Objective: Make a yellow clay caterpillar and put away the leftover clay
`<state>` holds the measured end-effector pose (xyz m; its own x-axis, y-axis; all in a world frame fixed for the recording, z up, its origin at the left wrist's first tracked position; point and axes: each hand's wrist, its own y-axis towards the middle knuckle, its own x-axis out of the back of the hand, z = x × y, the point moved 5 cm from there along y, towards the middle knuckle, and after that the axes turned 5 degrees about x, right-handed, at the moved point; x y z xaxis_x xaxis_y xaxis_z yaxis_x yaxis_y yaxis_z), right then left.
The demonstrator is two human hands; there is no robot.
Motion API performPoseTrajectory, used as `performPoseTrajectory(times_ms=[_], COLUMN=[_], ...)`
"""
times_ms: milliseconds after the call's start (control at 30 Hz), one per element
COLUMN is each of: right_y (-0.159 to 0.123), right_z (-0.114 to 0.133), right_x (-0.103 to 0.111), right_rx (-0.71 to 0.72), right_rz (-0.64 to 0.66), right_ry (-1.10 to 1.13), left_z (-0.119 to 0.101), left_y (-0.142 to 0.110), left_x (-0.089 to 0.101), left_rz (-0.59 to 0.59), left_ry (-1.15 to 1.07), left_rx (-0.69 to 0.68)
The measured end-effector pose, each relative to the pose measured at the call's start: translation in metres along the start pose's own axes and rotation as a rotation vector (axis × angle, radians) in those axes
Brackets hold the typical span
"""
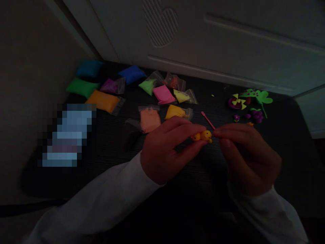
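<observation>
- In dim light, a small yellow figure [205, 136] is being gripped between the thumb and fingers of the left hand [165, 149] over a dark table [286, 135]; two rounded lumps marked with dark dots are being left exposed at the fingertips.
- At three o'clock from the figure, the right hand [250, 157] is being held just beside it, thumb and forefinger being drawn close together; whether anything is being pinched there cannot be told.
- Toward one o'clock, a pink stick [208, 120] is being shown with its near end meeting the right fingertips in view; contact cannot be confirmed.
- Around ten o'clock, a yellow packet [174, 112], a pink packet [164, 94] and a blue packet [132, 74] are being displayed on the tabletop among others, while a peach packet [150, 119] is being seen between nine and ten.
- At nine o'clock, well apart, a bright panel [68, 135] is being obscured by pixelation.
- At two o'clock, a purple bowl shape [236, 102] with pale yellow pieces and a green leaf shape [264, 97] are being grouped near a purple cluster [257, 116].
- At eleven o'clock, beyond the table, a ridged heart [162, 25] is being borne by a pale panelled surface [215, 44].
</observation>
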<state>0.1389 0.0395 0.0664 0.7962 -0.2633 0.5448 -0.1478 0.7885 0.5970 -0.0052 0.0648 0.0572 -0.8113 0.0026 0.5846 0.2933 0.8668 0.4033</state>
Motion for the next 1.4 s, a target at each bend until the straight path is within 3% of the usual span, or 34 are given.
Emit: performPoseTrajectory(times_ms=[533, 667, 733, 900, 1000, 1167, 1400], right_y=[-0.001, 0.002, 0.005, -0.002, -0.011, -0.016, -0.015], right_z=[-0.001, -0.012, -0.025, -0.054, -0.062, -0.06, -0.076], right_x=[-0.001, 0.006, 0.009, -0.002, -0.016, -0.026, -0.006], right_rx=[-0.023, -0.055, -0.078, -0.007, -0.015, -0.034, -0.133], right_rz=[0.023, 0.032, 0.089, 0.483, 0.641, 0.73, 0.782], right_ry=[-0.028, -0.073, -0.131, -0.314, -0.402, -0.417, -0.423], left_z=[0.0, 0.002, 0.004, 0.01, 0.012, 0.013, 0.013], left_y=[0.001, 0.001, 0.001, 0.004, 0.005, 0.005, 0.005], left_x=[-0.001, -0.002, -0.003, -0.004, -0.004, -0.005, -0.005], left_rz=[0.007, 0.02, 0.022, 0.01, 0.003, 0.006, 0.011], left_ry=[0.003, 0.004, 0.016, 0.041, 0.047, 0.037, 0.028], left_rx=[0.003, 0.008, 0.019, 0.031, 0.035, 0.037, 0.034])
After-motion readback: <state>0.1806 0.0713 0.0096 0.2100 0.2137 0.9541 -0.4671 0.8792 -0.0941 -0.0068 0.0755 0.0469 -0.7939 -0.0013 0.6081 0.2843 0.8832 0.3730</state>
